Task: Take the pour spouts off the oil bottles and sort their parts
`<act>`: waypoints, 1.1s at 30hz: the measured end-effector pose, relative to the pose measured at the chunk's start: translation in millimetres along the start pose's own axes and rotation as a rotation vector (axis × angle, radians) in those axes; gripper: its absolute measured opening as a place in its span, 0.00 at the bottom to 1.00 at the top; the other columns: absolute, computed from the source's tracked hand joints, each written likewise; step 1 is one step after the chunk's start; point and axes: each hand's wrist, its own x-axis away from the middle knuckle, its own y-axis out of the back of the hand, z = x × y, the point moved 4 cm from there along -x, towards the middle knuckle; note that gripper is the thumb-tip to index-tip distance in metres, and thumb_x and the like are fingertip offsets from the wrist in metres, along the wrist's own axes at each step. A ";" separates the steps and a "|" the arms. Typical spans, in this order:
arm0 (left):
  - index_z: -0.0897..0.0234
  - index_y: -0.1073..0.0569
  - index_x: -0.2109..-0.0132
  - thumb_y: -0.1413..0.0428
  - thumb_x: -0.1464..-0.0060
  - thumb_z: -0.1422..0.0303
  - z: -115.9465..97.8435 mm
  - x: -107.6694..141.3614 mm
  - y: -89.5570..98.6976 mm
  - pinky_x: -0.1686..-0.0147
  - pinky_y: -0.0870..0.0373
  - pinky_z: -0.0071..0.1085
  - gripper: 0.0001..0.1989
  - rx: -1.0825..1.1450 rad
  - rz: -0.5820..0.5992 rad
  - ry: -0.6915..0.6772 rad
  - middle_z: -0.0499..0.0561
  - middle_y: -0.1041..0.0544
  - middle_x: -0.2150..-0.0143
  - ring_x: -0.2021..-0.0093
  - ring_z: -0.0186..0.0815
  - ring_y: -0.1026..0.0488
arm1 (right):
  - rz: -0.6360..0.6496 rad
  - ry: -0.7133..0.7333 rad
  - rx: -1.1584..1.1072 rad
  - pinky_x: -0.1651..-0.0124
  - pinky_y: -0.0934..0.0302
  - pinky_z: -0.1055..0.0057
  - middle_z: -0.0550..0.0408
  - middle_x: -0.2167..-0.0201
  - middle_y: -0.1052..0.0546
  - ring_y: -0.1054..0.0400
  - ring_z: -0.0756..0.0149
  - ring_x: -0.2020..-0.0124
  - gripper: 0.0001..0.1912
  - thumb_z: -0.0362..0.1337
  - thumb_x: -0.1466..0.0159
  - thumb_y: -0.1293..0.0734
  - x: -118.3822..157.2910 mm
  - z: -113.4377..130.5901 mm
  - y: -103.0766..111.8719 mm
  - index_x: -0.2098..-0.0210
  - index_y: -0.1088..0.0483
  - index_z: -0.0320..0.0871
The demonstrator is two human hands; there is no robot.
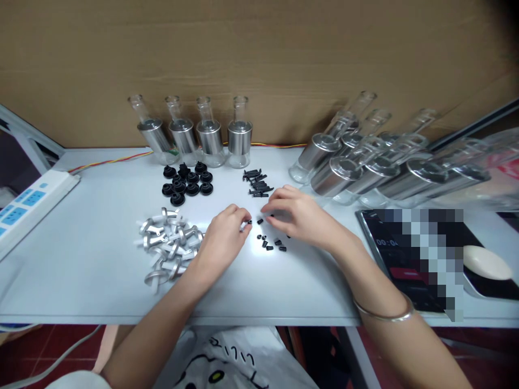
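My left hand [229,232] is closed in a pinch on a small black cap [250,222], near the middle of the white table [227,294]. Just to its right, my right hand [298,216] is held low over the table with thumb and fingers apart. A loose small black cap [260,221] lies between the two hands. Several more small black caps [278,242] are scattered below my right hand. Silvery metal pieces with rings and white stems [174,251] lie in a pile beside my left hand, which partly covers them.
Several round black lids [177,185] and thin black sticks [256,183] lie farther back. Glass bottles with metal sleeves stand behind, a row at left [208,135] and a cluster at right [336,175]. A power strip [32,205] lies left, a tablet-like screen [405,270] right.
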 end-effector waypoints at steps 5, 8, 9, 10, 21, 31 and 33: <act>0.63 0.29 0.60 0.44 0.47 0.75 -2.5 1.3 1.8 0.58 0.32 0.33 0.06 0.135 0.056 -0.017 0.49 0.25 0.62 0.61 0.36 0.28 | 0.069 0.031 0.042 0.58 0.41 0.65 0.49 0.65 0.27 0.36 0.60 0.61 0.07 0.29 0.40 0.34 -2.3 2.0 -13.2 0.65 0.24 0.41; 0.63 0.32 0.60 0.47 0.45 0.76 -1.4 3.5 6.1 0.60 0.33 0.31 0.06 0.179 -0.002 -0.036 0.49 0.27 0.62 0.62 0.34 0.30 | 0.062 -0.003 -0.022 0.58 0.40 0.68 0.50 0.68 0.25 0.35 0.62 0.62 0.07 0.26 0.41 0.35 -3.6 1.9 -14.1 0.67 0.25 0.39; 0.63 0.34 0.60 0.49 0.45 0.77 -0.2 4.2 8.0 0.60 0.33 0.31 0.07 0.161 -0.047 -0.041 0.49 0.29 0.61 0.62 0.34 0.30 | 0.053 -0.026 -0.052 0.59 0.40 0.69 0.51 0.69 0.25 0.34 0.64 0.63 0.08 0.25 0.42 0.36 -3.7 1.8 -13.1 0.67 0.26 0.39; 0.63 0.35 0.59 0.51 0.44 0.78 1.2 4.8 9.7 0.59 0.33 0.31 0.08 0.126 -0.092 -0.044 0.50 0.30 0.60 0.62 0.33 0.31 | 0.041 -0.049 -0.078 0.60 0.40 0.70 0.51 0.69 0.25 0.34 0.65 0.65 0.08 0.24 0.42 0.36 -3.8 1.9 -11.8 0.67 0.27 0.39; 0.67 0.32 0.54 0.54 0.45 0.80 15.5 4.3 9.4 0.60 0.31 0.35 0.14 -0.189 -0.107 0.098 0.55 0.33 0.55 0.64 0.37 0.30 | 0.013 0.001 -0.010 0.64 0.41 0.72 0.52 0.70 0.29 0.35 0.66 0.66 0.09 0.22 0.43 0.39 -1.4 7.0 -10.5 0.70 0.30 0.39; 0.63 0.26 0.57 0.55 0.43 0.77 5.5 3.0 6.2 0.61 0.32 0.33 0.14 -0.137 -0.065 0.021 0.53 0.29 0.61 0.64 0.37 0.29 | 0.067 0.004 0.058 0.59 0.40 0.67 0.49 0.68 0.29 0.35 0.61 0.62 0.10 0.24 0.40 0.38 1.8 2.9 -17.2 0.65 0.25 0.39; 0.63 0.26 0.58 0.53 0.42 0.76 2.3 2.8 4.9 0.60 0.32 0.34 0.13 -0.110 -0.058 0.002 0.53 0.28 0.60 0.63 0.38 0.28 | 0.075 -0.002 0.055 0.59 0.40 0.67 0.49 0.68 0.29 0.35 0.61 0.62 0.10 0.25 0.40 0.37 0.4 3.8 -15.3 0.65 0.25 0.39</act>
